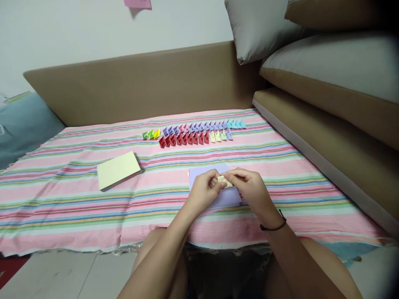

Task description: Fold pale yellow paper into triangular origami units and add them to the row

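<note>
Soft, moderate light, looks overhead: pink note drops a fuzzy shadow down the white wall, paper pad shades its right side. Black vignette over upper-right cushions, wide-angle stretch toward edges. Yellow paper slightly soft, creases unreadable.

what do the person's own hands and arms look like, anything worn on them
Both the left hand and the right hand are ungloved, and no sleeve shows on either forearm. A thin black cord bracelet circles the right wrist, with a small knot or end sticking out. Nothing is worn on the left wrist. I can't make out any rings.
</note>
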`<action>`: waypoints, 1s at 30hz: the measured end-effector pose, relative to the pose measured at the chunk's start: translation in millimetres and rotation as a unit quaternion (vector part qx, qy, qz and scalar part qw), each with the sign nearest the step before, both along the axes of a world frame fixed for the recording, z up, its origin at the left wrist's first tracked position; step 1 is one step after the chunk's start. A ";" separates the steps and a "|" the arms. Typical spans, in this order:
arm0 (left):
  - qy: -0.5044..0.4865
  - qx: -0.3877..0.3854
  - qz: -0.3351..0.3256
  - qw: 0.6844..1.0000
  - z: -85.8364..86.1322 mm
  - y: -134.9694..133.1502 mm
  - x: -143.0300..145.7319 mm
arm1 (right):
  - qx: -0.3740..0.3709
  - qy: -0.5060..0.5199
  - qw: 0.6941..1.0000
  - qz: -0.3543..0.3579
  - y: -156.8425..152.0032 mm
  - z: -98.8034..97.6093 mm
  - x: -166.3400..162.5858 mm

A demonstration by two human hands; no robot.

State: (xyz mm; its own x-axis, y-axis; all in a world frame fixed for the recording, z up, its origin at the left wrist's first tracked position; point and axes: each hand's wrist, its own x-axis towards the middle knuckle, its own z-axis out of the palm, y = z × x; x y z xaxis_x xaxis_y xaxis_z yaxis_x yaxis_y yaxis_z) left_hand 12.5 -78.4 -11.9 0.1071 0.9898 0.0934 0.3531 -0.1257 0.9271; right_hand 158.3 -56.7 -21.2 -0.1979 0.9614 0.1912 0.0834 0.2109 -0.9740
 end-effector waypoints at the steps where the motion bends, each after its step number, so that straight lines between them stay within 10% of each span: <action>1: 0.002 -0.001 -0.012 1.000 0.3 -0.6 -0.2 | 0.019 -0.016 1.000 -0.014 0.0 -0.1 0.7; 21: -0.054 0.021 0.028 0.998 1.6 -0.8 -5.3 | -0.050 0.062 0.997 -0.011 0.2 -4.0 -1.0; 30: 0.036 0.116 0.057 0.991 3.6 -3.2 -6.4 | 0.125 -0.081 0.988 -0.029 -7.4 0.7 -3.8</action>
